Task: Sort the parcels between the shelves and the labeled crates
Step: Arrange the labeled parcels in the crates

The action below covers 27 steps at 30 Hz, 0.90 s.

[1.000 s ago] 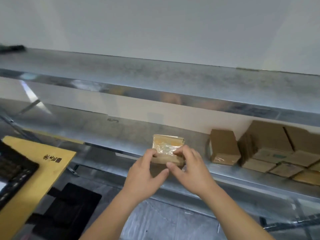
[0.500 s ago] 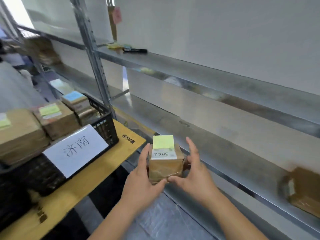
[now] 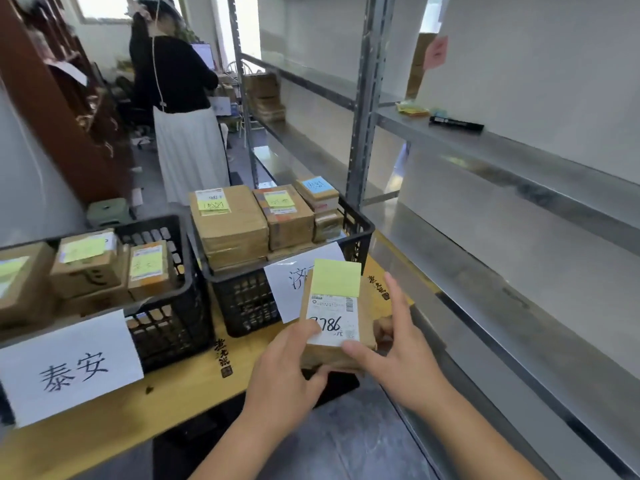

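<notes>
Your left hand (image 3: 287, 372) and right hand (image 3: 398, 355) together hold a small cardboard parcel (image 3: 337, 327) in the air, just in front of the right crate (image 3: 353, 237), the landmark for all places here. Your left thumb lies across the parcel's white shipping label (image 3: 334, 318), which bears handwritten digits, and the left fingers curl under the box; your right thumb presses its near edge while the right forefinger stands straight beside its right side. A yellow sticky note (image 3: 336, 277) covers the far end of the parcel's top. The right crate is black, carries a white paper sign (image 3: 294, 278) partly hidden behind the parcel, and is filled with stacked labelled parcels (image 3: 230, 225). To its left stands a second black crate (image 3: 173, 306) with its own sign (image 3: 69, 365) and parcels. Both crates rest on a yellow wooden table (image 3: 166, 400). To the right of the crate run metal shelves (image 3: 519, 289); a black marker (image 3: 456, 123) lies on an upper one. Beyond the crate a person (image 3: 183, 109) stands, facing away.
</notes>
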Available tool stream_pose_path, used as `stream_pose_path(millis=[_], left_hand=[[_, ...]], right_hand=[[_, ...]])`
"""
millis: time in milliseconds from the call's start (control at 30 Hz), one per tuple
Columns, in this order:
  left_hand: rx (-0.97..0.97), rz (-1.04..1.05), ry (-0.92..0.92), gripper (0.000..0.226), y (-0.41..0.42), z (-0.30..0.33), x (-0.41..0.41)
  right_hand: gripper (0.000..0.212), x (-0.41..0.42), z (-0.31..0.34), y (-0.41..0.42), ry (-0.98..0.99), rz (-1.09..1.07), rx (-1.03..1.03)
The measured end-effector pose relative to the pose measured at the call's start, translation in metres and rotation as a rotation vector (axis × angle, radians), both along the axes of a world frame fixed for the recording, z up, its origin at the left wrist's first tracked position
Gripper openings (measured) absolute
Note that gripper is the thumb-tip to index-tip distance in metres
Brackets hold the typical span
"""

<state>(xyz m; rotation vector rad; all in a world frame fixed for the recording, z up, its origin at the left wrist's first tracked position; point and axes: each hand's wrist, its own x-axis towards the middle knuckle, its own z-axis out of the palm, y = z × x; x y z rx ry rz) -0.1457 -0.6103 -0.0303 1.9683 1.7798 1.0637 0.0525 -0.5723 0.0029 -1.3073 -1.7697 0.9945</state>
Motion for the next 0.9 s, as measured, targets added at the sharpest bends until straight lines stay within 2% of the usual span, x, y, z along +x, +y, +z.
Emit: stream_pose_path(millis=[200,267,367,500,633,700,800,900], left_hand=[[-0.021,0.108,0.069,0.065,-0.001,-0.011,-0.039],[-0.031,0.121,0.113,0.063,0.003,-0.014,-0.051],[-0.048,0.161,0.107,0.065,0.011,-0.013,-0.063],[-0.025,0.288,0.031,0.087,0.031,-0.015,-0.078],[-0.048,0.314,0.021,0.108,0.058,-0.006,-0.094],[-0.060,0.324,0.070,0.102,0.074,0.005,-0.099],[-0.075,0.368,0.086,0.078,0.097,0.016,-0.105],[-0.066,0.419,0.112,0.070,0.112,0.022,-0.114]], right_hand=[[0.119,-0.046,0.013,0.046,-0.050,0.239,-0.205],[0.108,-0.058,0.011,0.062,-0.049,0.347,-0.236],[0.089,-0.075,0.002,0.082,-0.024,0.387,-0.254],[0.064,-0.095,-0.009,0.114,-0.026,0.397,-0.203],[0.055,-0.114,-0.011,0.147,-0.001,0.444,-0.164],[0.051,-0.124,-0.007,0.163,0.030,0.480,-0.151],[0.048,-0.134,-0.004,0.189,0.058,0.516,-0.107],[0.048,-0.147,-0.002,0.205,0.068,0.557,-0.047]])
